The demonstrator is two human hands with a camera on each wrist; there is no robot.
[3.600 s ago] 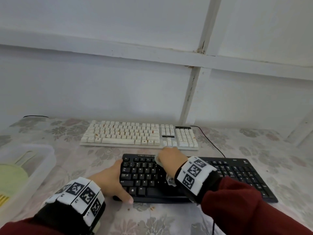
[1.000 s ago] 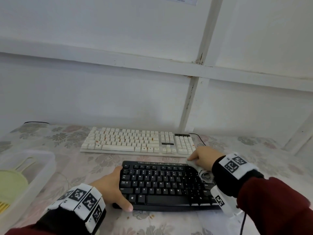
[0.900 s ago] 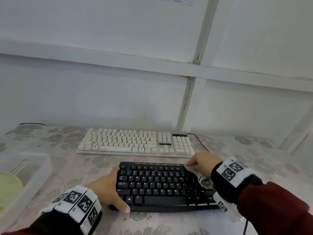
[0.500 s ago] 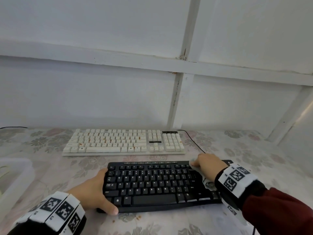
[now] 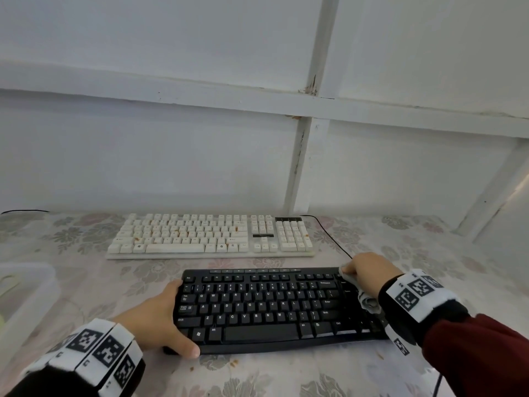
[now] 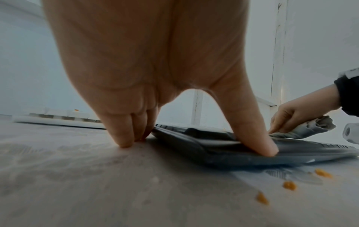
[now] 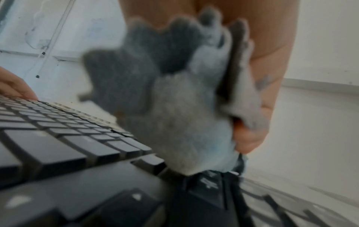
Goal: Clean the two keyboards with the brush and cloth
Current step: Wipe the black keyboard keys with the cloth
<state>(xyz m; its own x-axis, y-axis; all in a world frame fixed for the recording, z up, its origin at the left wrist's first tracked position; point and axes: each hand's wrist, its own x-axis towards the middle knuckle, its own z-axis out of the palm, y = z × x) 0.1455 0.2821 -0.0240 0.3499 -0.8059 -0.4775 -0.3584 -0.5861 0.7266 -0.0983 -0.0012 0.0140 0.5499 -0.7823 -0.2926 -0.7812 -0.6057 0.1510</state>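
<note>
The black keyboard (image 5: 272,305) lies nearest me, with the white keyboard (image 5: 211,236), stained orange, behind it. My left hand (image 5: 171,316) grips the black keyboard's left end. Its thumb sits on the front corner and its fingers (image 6: 124,138) reach the table at the left edge. My right hand (image 5: 363,270) holds a bunched grey cloth (image 5: 367,300) and presses it on the far right corner of the black keyboard (image 7: 77,153). The cloth (image 7: 174,107) fills the right wrist view. No brush is in view.
A clear plastic bin (image 5: 25,296) stands at the left edge of the flowered tablecloth. Orange crumbs (image 6: 289,185) lie in front of the black keyboard. A black cable (image 5: 332,239) runs from the white keyboard toward my right hand. The wall stands close behind.
My right hand has carried the cloth from the middle of the black keyboard rightward to its far right corner. My left hand has kept its hold on the left end.
</note>
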